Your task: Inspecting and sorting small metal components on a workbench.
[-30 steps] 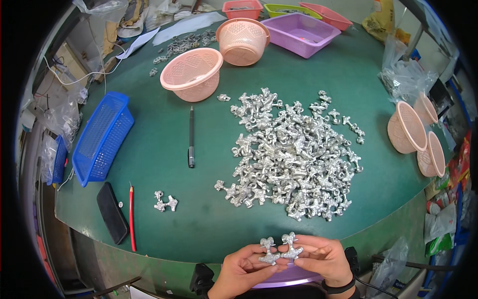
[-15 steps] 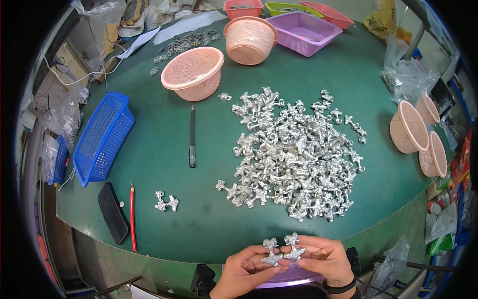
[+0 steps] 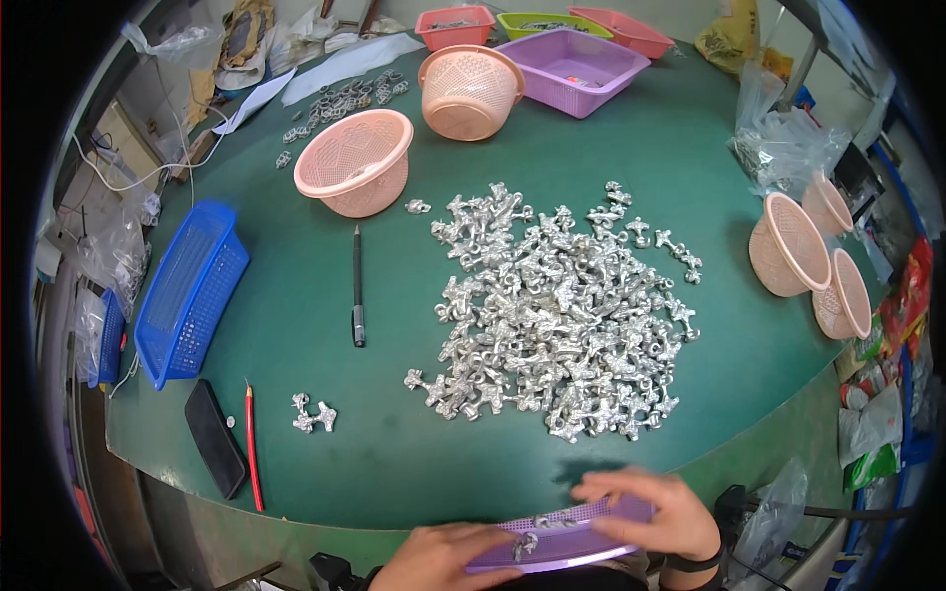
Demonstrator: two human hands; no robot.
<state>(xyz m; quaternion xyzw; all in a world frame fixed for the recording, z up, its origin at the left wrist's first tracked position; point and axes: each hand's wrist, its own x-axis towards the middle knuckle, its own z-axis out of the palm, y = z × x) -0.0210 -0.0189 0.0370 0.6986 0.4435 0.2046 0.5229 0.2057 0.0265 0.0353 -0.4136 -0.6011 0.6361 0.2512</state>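
Note:
My left hand [image 3: 439, 557] is at the left end of a purple perforated basket [image 3: 645, 509] at the table's front edge, its fingers and thumb apart. A small silver metal casting [image 3: 525, 545] is just off its fingertips, inside the basket; another small silver piece [image 3: 540, 521] shows farther in. Over the basket's right part is my right hand [image 3: 660, 512], slightly blurred, fingers spread and nothing seen in them. Beyond the hands lies a large heap of silver castings [image 3: 572, 315] on the green table [image 3: 296, 256]. A few linked castings [image 3: 313, 414] lie apart on the left.
To the left are a black phone [image 3: 215, 438], a red pencil [image 3: 253, 448], a black pen [image 3: 358, 291] and a blue basket [image 3: 192, 295]. Pink baskets [image 3: 355, 167] stand behind the heap, a purple tray [image 3: 576, 74] farther back. More pink baskets [image 3: 788, 244] lie at the right edge.
The two castings held up side by side have left my fingers. Both hands have moved apart, down to the purple basket, and opened. The view has shifted slightly.

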